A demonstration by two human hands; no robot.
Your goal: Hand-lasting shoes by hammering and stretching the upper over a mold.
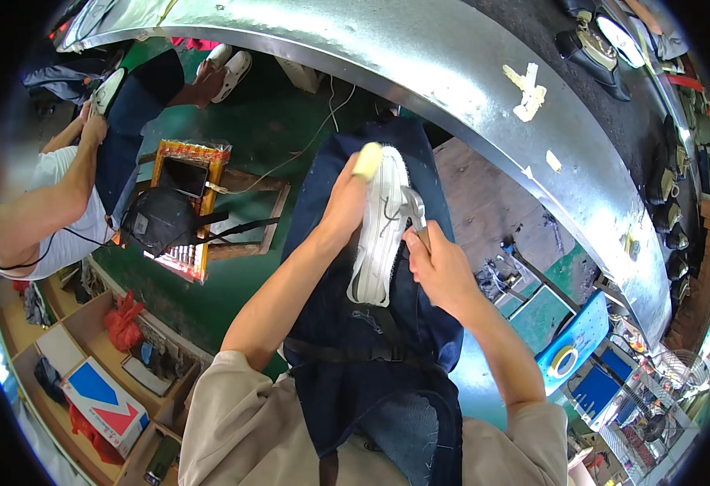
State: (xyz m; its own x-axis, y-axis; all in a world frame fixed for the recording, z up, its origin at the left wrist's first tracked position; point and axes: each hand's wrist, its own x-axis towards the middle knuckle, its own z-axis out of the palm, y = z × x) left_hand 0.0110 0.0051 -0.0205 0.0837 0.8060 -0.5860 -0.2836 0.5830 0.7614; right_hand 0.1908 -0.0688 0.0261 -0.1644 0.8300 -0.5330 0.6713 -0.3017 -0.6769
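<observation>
A white shoe (382, 243) lies lengthwise across my lap on a dark blue apron (310, 235), its narrow end toward me. Dark thread or cord shows along its middle. My left hand (347, 198) is closed on its far left edge, with a yellow cover (368, 161) over a fingertip. In my right hand (442, 267) is a hammer-like metal tool (412, 204); its head rests at or just over the shoe's right edge. My palm hides most of the handle, and I cannot tell whether the head touches the shoe.
A curved metal bench (444, 69) sweeps across the far side and right, with dark shoes (594, 61) beyond. At left, a seated co-worker (55, 178) handles a shoe near a black bag (159, 220) on a wooden stool. Shelving (71, 324) stands lower left; a blue stool (574, 340) lower right.
</observation>
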